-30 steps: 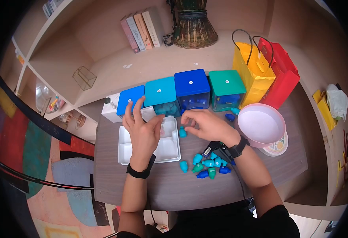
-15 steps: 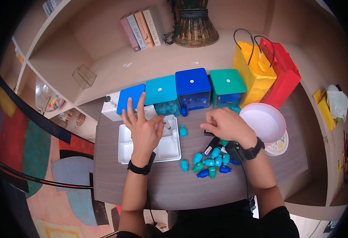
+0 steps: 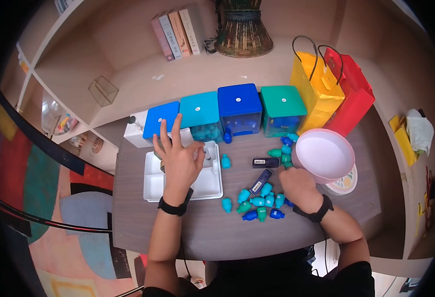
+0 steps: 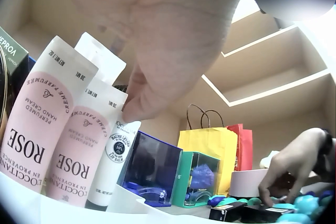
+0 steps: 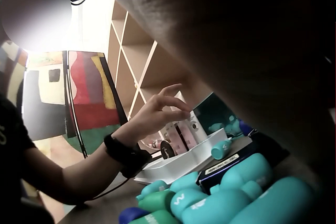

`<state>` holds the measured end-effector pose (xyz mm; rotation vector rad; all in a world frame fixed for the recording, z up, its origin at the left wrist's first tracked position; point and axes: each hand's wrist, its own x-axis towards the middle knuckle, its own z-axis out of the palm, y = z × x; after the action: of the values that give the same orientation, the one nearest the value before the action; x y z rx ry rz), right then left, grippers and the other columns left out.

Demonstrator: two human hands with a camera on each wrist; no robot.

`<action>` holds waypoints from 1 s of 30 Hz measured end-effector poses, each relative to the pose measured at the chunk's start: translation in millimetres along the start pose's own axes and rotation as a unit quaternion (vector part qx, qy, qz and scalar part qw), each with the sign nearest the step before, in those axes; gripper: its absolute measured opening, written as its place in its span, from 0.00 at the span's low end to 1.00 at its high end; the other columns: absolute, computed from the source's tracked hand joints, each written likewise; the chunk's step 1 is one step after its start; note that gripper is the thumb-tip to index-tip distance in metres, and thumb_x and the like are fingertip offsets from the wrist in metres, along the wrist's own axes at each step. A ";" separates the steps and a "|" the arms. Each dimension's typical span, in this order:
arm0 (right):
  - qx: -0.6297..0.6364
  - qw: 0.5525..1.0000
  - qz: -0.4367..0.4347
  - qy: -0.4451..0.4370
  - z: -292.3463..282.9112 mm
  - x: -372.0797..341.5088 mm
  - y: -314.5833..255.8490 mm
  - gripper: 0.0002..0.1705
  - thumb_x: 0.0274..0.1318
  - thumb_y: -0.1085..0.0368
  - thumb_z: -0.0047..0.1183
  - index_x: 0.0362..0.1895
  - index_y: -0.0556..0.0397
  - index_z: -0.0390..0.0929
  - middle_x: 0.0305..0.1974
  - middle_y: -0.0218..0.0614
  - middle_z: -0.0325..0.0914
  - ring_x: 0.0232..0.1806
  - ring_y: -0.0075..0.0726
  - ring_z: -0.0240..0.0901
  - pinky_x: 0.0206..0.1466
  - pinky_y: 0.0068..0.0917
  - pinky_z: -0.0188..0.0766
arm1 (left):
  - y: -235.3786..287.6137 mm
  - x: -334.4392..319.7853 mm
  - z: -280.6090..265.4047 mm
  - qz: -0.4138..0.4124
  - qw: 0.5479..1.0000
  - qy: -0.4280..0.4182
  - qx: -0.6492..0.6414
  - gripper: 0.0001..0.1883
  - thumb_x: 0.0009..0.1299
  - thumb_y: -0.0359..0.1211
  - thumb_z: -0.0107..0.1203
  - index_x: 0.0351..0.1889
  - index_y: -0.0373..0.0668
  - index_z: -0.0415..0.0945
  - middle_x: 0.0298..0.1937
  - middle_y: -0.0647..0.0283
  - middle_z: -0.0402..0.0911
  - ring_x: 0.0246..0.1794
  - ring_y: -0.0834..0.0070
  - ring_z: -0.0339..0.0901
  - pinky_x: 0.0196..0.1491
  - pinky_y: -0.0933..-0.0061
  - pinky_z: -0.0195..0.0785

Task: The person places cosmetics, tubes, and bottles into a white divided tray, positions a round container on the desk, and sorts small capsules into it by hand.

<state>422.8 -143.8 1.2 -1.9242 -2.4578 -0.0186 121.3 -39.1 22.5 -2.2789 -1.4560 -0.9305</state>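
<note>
My left hand [image 3: 182, 166] hangs over the white compartment tray [image 3: 153, 188], thumb and index finger pinching the top of a small white lip balm tube [image 4: 111, 166]; the other fingers point up. Beside that tube stand two pink-and-white hand cream tubes [image 4: 37, 124]. My right hand [image 3: 301, 188] is low over the table, fingers bent down, just right of two dark slim boxes [image 3: 266, 162]. Its fingertips are hidden in the head view; I cannot tell whether they grip something. Teal, green and blue bottle-shaped capsules [image 3: 258, 201] lie around that hand.
Lidded boxes in blue [image 3: 160, 119], teal [image 3: 197, 106], dark blue [image 3: 238, 99] and green [image 3: 283, 99] line the back. A pink round tub [image 3: 325, 153] stands at the right, before yellow [image 3: 316, 94] and red [image 3: 351, 94] paper bags. Single capsules lie beside the tray.
My right hand has moved from beside the tray rightward and toward me, down among the capsules, uncovering the two dark boxes. The left hand has kept its pinch over the tray.
</note>
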 end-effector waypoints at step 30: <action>0.309 0.934 -0.143 0.110 -56.8 96.8 -14.9 0.09 0.62 0.69 0.64 0.42 0.59 0.80 0.34 0.51 0.87 0.40 0.59 0.87 0.40 0.46 0.80 | 1.8 -1.2 4.5 -0.019 1.000 0.020 -0.011 0.05 0.62 0.33 0.73 0.35 0.51 0.93 0.81 0.53 0.65 0.85 0.41 0.49 0.80 0.32 0.37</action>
<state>385.6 -54.6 60.2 -1.2274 -2.2033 0.4492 124.3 -38.3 18.5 -2.2427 -1.4858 -1.0022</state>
